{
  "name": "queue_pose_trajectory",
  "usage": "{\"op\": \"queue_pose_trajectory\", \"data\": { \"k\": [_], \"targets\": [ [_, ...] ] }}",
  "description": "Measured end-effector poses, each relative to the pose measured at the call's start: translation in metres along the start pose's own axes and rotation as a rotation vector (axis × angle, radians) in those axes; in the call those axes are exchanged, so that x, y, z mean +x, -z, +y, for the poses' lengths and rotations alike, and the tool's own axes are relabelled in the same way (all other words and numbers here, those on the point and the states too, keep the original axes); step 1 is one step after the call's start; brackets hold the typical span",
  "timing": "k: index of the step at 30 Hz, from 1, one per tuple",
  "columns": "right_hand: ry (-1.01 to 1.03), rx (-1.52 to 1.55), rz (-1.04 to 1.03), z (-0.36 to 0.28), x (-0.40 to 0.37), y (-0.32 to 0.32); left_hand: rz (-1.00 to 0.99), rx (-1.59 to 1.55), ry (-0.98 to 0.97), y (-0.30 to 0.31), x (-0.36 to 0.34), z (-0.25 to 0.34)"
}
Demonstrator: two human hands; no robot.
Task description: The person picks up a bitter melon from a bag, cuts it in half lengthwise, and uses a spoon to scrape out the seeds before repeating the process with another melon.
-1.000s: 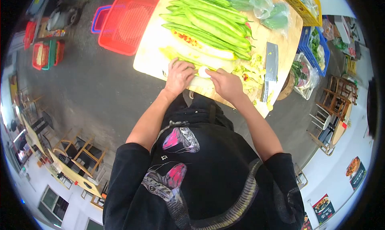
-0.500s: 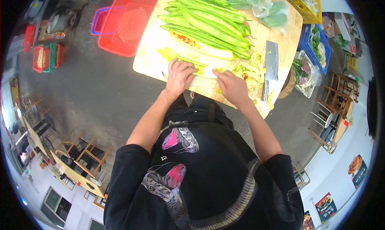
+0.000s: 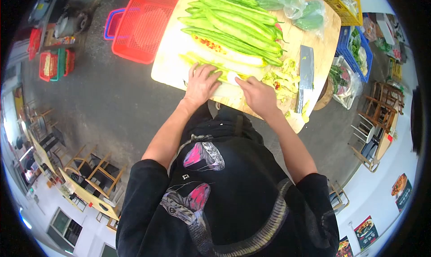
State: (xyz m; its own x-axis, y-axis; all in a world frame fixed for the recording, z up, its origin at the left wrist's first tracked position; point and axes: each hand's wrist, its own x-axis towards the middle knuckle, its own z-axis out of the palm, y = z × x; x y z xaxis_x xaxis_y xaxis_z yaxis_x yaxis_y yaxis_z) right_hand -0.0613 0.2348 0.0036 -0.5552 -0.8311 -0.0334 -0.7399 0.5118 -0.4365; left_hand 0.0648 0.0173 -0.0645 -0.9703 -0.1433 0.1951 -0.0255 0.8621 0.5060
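Observation:
On the wooden board (image 3: 331, 44), my left hand (image 3: 201, 82) presses its fingers on a split pale green vegetable (image 3: 195, 59) near the front edge. My right hand (image 3: 258, 94) is closed on a white tool (image 3: 232, 77), perhaps a spoon, which touches the vegetable just right of my left hand. Another split piece with red seeds (image 3: 208, 44) lies beyond. Farther back is a pile of long green vegetables (image 3: 238, 21). Yellowish scraps (image 3: 287, 80) are heaped to the right of my right hand, beside a cleaver (image 3: 306, 68) lying flat.
Plastic bags of greens (image 3: 310, 15) lie at the board's back. Red baskets (image 3: 121, 44) stand at the left. A yellow crate (image 3: 357, 17), a blue crate (image 3: 368, 59) and a bagged tray (image 3: 348, 102) are at the right. Wooden chairs (image 3: 96, 172) stand on the lower left.
The white tool in my right hand has shifted slightly left and tilted. My left hand stays on the vegetable. The whole view has moved slightly.

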Motion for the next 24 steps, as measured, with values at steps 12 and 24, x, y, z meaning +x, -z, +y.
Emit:
{"op": "queue_pose_trajectory", "data": {
  "k": [12, 24],
  "targets": [
    [-0.144, -0.145, -0.114, 0.021, -0.019, 0.012, -0.025, 0.023, -0.071, -0.007, 0.000, -0.019],
    [-0.127, -0.120, -0.001, 0.037, -0.018, 0.001, -0.013, -0.022, -0.040, -0.003, 0.005, -0.017]
  ]
}}
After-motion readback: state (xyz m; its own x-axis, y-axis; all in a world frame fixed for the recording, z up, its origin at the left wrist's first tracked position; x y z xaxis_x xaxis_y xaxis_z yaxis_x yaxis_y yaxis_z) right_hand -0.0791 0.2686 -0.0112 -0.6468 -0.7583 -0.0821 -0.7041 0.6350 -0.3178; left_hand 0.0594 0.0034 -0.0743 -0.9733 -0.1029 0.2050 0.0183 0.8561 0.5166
